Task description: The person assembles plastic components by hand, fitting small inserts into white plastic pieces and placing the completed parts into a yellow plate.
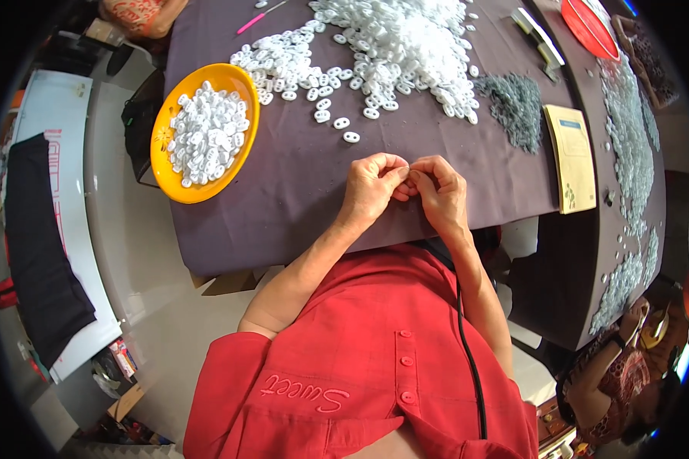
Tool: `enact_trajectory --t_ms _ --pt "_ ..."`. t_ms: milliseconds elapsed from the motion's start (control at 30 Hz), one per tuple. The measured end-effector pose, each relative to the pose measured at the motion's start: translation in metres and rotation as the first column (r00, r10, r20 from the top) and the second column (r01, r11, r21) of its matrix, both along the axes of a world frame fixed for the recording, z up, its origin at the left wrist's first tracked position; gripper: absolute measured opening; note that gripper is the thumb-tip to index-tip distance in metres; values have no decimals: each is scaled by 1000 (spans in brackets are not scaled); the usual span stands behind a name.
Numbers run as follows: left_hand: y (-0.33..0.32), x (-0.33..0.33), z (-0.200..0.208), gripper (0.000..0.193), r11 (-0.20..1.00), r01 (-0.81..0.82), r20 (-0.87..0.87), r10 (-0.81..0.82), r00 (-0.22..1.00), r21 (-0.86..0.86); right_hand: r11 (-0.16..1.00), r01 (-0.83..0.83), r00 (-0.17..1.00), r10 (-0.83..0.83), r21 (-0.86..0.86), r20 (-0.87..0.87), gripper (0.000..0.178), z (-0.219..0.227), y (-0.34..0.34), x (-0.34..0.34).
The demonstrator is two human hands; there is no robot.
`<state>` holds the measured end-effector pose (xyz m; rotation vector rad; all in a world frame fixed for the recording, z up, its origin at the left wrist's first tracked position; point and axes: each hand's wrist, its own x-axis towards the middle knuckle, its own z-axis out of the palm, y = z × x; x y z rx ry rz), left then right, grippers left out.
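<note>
Close together over the near part of the table, my left hand (371, 187) and my right hand (442, 195) meet at their fingertips. Both are closed in a pinch. Whatever lies between the fingers is hidden or too small to name. Beyond them, a large heap of small white oval pieces with two holes each (406, 53) spreads over the dark cloth, and a few loose ones lie nearest my hands. More of these white pieces (210, 134) fill an orange oval bowl (161, 172) at the left table edge. A pile of small grey translucent pieces (517, 111) lies to the right.
A tan booklet (573, 164) rests at the table's right edge. Farther back are a pink-handled thin tool (251, 23) and a pale, long object (538, 38). On the adjoining right table, grey pieces (628, 145) spread near a red basket (589, 29). Other people (612, 375) sit around.
</note>
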<state>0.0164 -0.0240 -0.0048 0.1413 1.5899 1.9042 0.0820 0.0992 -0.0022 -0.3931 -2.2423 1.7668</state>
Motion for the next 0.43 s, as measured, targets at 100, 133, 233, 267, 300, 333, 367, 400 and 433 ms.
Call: enact_trajectory --t_ms 100,133,233,267,300,333,367,400,433 --pt "-7 -4 -5 10 999 -14 38 13 999 46 994 8 992 5 -108 124 7 5 -3 -5" --pt "-10 -4 -4 10 999 -34 52 32 998 36 997 -35 991 44 -75 127 6 8 -3 -7" --pt "-29 -2 -3 10 994 -99 84 95 992 39 987 -161 987 160 14 34 7 8 -7 -18" --pt "-38 -3 -3 10 984 -168 119 161 980 53 983 -176 984 174 57 34 8 13 -12 -25" --pt "-47 -4 -3 10 969 -236 156 224 962 65 977 -190 982 187 99 35 9 16 -17 -32" --pt "-56 -8 -4 10 964 -246 189 225 956 97 962 -188 981 192 197 -1 11 13 -19 -41" --pt "-63 -11 -4 11 964 -248 165 231 959 94 961 -192 980 197 198 -5 11 11 -22 -48" --pt "-68 -13 -4 11 961 -259 154 243 958 96 920 -185 978 205 346 -22 13 9 -24 -56" --pt "-72 -15 -4 11 956 -276 143 260 955 98 857 -174 975 221 484 -40 15 7 -27 -64"
